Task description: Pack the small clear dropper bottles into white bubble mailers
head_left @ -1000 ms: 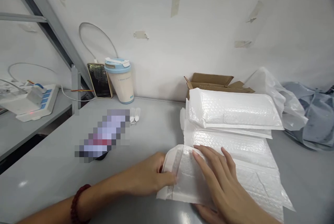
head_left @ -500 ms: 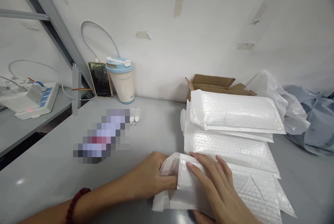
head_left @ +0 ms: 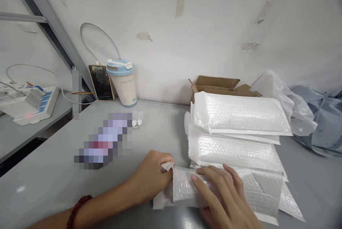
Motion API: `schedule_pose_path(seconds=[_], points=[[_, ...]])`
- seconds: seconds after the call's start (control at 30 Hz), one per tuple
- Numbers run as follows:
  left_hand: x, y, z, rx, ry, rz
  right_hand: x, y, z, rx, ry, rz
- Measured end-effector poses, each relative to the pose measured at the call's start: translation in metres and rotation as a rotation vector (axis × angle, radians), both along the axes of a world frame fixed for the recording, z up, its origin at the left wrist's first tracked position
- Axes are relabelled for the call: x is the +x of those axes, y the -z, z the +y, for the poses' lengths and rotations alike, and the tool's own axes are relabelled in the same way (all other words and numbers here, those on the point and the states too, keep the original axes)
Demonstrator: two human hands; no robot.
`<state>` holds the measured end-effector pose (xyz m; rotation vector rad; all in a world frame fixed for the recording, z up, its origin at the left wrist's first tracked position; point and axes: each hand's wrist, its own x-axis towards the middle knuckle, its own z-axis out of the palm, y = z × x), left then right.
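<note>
A white bubble mailer (head_left: 187,191) lies at the near edge of the grey table (head_left: 53,175), its left end flap folded over. My left hand (head_left: 153,177), with a red bead bracelet on the wrist, is closed on that flap end. My right hand (head_left: 226,197) lies on top of the mailer with its fingers curled around it, pressing it down. Just behind, more white bubble mailers (head_left: 237,129) are piled in a stack of several.
A brown cardboard box (head_left: 219,83) stands behind the stack by the wall. A clear plastic bag (head_left: 288,104) and grey cloth (head_left: 323,118) lie at right. A blue-lidded cup (head_left: 123,81), a charging phone (head_left: 101,81), two small white pieces (head_left: 137,118), a blurred object (head_left: 105,140) and a power strip (head_left: 32,104) are at left.
The mailer's left flap has been folded over and the mailer drawn nearer. My left hand moved in on the flap end; my right hand's fingers curled around the mailer.
</note>
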<state>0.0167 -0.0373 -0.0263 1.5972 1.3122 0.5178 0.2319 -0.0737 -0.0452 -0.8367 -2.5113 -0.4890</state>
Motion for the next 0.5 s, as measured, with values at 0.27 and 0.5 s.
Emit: schedule_pose_path(seconds=[0.27, 0.5], points=[[-0.008, -0.002, 0.012, 0.137, -0.071, 0.103, -0.002, 0.003, 0.003, -0.01, 0.065, 0.098], [-0.057, -0.022, 0.039, 0.458, -0.145, 0.537, -0.006, 0.0, 0.003, -0.078, 0.15, 0.205]])
